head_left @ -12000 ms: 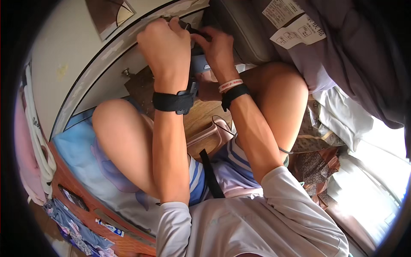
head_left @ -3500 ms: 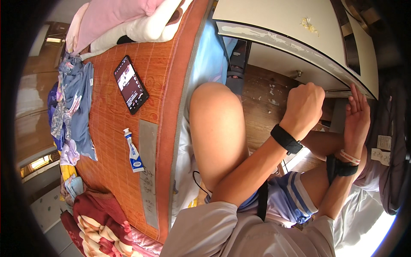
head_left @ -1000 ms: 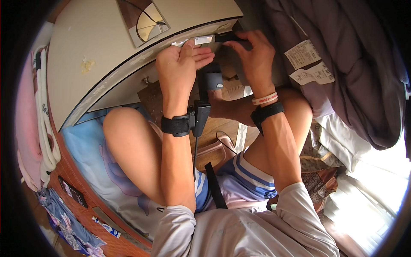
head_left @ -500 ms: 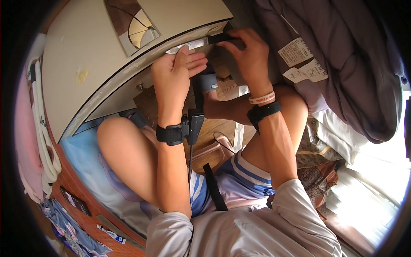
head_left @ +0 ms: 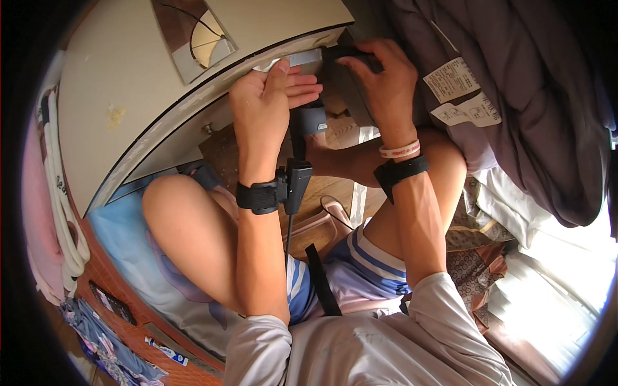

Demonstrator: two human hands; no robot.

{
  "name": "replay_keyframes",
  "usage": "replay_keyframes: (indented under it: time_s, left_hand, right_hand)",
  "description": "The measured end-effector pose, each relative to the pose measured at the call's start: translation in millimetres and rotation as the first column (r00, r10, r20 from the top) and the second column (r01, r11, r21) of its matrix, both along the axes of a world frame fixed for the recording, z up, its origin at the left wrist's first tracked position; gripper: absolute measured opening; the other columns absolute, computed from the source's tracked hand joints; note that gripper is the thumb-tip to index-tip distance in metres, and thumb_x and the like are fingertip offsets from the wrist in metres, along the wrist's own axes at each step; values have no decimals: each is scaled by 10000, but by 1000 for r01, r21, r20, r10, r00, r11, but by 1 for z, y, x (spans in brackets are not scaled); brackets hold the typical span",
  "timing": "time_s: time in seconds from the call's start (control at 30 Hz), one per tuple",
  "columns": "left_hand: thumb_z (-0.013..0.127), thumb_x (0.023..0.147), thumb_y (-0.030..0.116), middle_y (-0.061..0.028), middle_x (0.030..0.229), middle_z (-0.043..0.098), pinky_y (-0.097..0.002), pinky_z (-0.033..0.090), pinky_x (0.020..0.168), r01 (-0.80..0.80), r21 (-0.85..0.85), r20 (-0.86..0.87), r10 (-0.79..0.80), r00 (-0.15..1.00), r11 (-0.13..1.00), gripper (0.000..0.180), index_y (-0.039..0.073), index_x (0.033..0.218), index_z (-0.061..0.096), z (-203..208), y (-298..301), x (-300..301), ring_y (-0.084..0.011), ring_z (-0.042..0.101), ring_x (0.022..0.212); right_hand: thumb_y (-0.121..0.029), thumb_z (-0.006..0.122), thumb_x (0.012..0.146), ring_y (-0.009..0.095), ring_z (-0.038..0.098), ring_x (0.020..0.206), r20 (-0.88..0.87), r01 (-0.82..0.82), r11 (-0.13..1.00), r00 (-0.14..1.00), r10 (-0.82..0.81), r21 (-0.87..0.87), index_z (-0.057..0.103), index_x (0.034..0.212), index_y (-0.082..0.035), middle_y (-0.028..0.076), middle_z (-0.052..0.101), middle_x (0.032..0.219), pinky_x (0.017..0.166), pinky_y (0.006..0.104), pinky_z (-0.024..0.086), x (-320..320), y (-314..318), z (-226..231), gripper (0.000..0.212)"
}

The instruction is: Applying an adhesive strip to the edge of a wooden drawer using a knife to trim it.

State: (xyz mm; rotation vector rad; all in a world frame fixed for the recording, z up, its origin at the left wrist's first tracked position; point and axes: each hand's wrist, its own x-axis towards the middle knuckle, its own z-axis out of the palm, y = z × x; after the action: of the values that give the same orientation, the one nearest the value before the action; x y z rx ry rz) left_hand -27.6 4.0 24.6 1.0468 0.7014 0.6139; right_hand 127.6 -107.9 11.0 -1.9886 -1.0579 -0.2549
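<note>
My left hand [head_left: 264, 106] is raised under the edge of the cream tabletop. Its thumb presses on a slim, silvery, box-like thing [head_left: 306, 59], and the other fingers stretch to the right below it. At the thing's right end, my right hand [head_left: 384, 80] pinches a black piece [head_left: 339, 53] between thumb and fingers. Whether the black piece is joined to the silvery thing, I cannot tell. A black strap with a small device [head_left: 297, 186] is on my left wrist; a black strap [head_left: 400, 170] and a pale wristband [head_left: 400, 150] are on my right.
The tabletop [head_left: 122, 77] carries a mirror [head_left: 183, 38]. Dark bedding or clothing [head_left: 515, 71] with white labels hangs at the right. My bent legs sit below my arms, a pink slipper [head_left: 322, 228] on the floor between them. A tube [head_left: 167, 352] lies at lower left.
Both hands have shifted slightly right, the silvery thing and the black piece with them. More of the silvery thing's right end shows now.
</note>
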Motion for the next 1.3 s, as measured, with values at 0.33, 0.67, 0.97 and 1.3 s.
replay_keyframes:
  time_s: [0.33,0.67,0.97,1.3]
  left_hand:
    - [511,1077,153,-281,871,716,-333,641,657,12,18,-123,-9,992,1000,386,-215,1023,610,9,4,2,-320,761,734]
    - [502,1077,146,-274,856,713,-330,638,637,11,11,-139,-10,990,1000,386,-222,1023,607,9,4,4,-320,758,709]
    - [504,1074,130,-272,846,712,-333,639,628,7,-4,-140,-8,990,1000,373,-225,1022,605,10,3,7,-319,757,702]
    - [522,1063,125,-272,832,711,-333,635,607,-6,28,-133,10,991,1000,370,-227,1001,616,7,3,10,-315,754,682]
  right_hand:
    - [-135,885,725,323,701,868,-24,4,999,1000,-3,35,748,946,-16,133,706,957,751,386,554,-2,2,-7,286]
    - [-129,883,747,250,709,828,-8,30,999,1000,-30,-16,760,963,-9,117,720,956,734,335,553,-3,1,-7,276]
    - [-131,886,742,261,716,837,-23,18,1000,1000,-18,-2,760,948,-3,122,720,947,737,339,555,-1,0,-8,273]
    - [-154,890,711,334,686,827,-15,35,999,999,-35,8,747,923,-9,134,705,924,731,397,536,-1,1,-8,295]
